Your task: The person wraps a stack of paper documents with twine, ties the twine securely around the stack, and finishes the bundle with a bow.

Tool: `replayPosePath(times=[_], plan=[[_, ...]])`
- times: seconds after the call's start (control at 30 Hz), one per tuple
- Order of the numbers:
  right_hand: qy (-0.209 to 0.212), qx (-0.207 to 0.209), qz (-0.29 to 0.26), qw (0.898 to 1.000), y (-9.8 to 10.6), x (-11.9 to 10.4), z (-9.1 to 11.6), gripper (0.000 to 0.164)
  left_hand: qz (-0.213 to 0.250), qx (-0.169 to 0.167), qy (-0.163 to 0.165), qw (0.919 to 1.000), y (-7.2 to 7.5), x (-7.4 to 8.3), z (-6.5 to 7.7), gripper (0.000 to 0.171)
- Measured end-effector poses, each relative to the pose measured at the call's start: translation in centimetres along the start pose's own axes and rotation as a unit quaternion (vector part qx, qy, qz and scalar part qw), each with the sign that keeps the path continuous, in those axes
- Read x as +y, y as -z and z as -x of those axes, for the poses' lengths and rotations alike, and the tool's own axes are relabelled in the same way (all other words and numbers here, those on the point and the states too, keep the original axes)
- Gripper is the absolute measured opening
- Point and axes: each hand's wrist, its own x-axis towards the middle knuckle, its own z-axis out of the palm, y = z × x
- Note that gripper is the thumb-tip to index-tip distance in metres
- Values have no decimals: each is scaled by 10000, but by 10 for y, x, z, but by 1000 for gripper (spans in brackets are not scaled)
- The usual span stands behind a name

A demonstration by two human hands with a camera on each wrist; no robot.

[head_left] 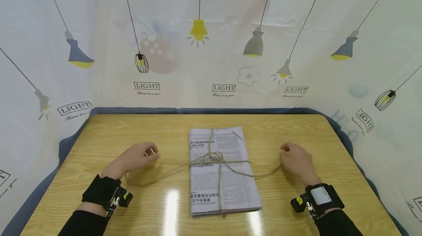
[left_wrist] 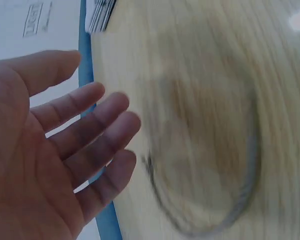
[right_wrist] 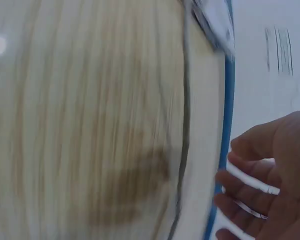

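A stack of folded newspapers [head_left: 234, 190] lies mid-table, with a thin tan rope [head_left: 219, 184] crossed around it and looped in a knot on top. One rope tail runs left, the other right. My left hand [head_left: 138, 157] hovers left of the stack; its fingers are relaxed and slightly spread, and in the left wrist view the curved rope end [left_wrist: 252, 160] lies apart from them. To the right of the stack is my right hand [head_left: 298, 161], fingers loosely bent. The right wrist view shows the rope [right_wrist: 186, 100] passing beside its fingertips, with nothing gripped.
The wooden table [head_left: 158, 206] has a rounded far edge against a hanging cloth [head_left: 184, 75] printed with lamps. Dark blue trim [head_left: 74, 142] borders the cloth around the table. Each wrist wears a black strap with a small camera [head_left: 125, 197].
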Motion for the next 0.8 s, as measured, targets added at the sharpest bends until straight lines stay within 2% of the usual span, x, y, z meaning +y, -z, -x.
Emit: replayPosePath(times=[0.13, 0.2, 0.3, 0.37, 0.5, 0.63, 0.8], plan=[[861, 131, -112, 9961, -21, -50, -5, 13, -183, 130, -310, 9993, -19, 18, -17, 24], [1186, -102, -306, 9924, -34, -75, -6, 9, -98, 95, -491, 9987, -30, 32, -27, 22], [1373, -431, -378, 9889, -52, -105, -5, 12, 69, -82, -822, 9966, -47, 55, -40, 16], [1374, -580, -373, 9881, -60, -119, -4, 15, 94, -194, -923, 9955, -57, 68, -47, 12], [1379, -572, -241, 9885, -71, -130, -1, 16, -172, -183, -927, 9954, -72, 83, -57, 8], [1428, -485, -194, 9884, -72, -129, 0, 14, -390, -27, -911, 9951, -76, 88, -60, 9], [1408, -432, -364, 9884, -64, -124, -1, 9, -5, 20, -863, 9963, -74, 88, -60, 11]])
